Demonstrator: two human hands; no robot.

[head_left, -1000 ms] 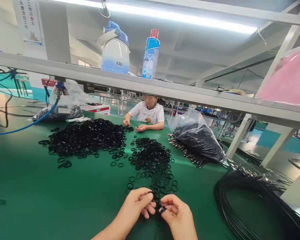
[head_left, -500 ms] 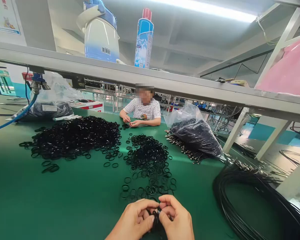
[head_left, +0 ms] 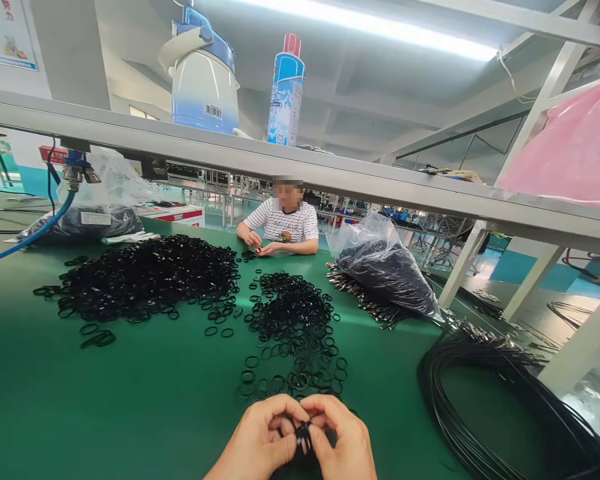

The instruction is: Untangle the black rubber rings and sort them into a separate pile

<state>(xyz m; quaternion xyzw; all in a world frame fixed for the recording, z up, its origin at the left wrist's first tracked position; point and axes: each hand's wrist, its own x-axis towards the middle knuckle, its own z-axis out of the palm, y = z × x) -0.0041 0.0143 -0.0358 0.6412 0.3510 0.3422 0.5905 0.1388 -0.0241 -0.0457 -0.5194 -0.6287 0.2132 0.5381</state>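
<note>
Green matting covers a broad worktable [head_left: 130, 407], and on it lies a small heap of thin black rings [head_left: 297, 300], loose ones trailing toward the wearer. Nearer than this small heap, both bare hands are raised side by side, backs upward, wrists angled inward, fingertips meeting. Left hand [head_left: 267, 433] and right hand [head_left: 343, 437] have thumbs and fingers curled and clamped on a little bunch of shiny black rings [head_left: 304, 437] between them; how many is hidden. Left of the small heap spreads a larger black ring pile [head_left: 150, 277]; right of it sit a clear plastic bag of dark pieces [head_left: 390, 267] and, nearer, a coil of black cable [head_left: 440, 400]. Beyond it a person in a striped shirt [head_left: 285, 223] works with both hands. Above it, a blue-and-white spray can [head_left: 286, 93] carries print too small to read, and a white-and-blue jug [head_left: 205, 87] shows a barcode. Far left beyond it, a white poster [head_left: 7, 43] bears green characters ending 工作.
</note>
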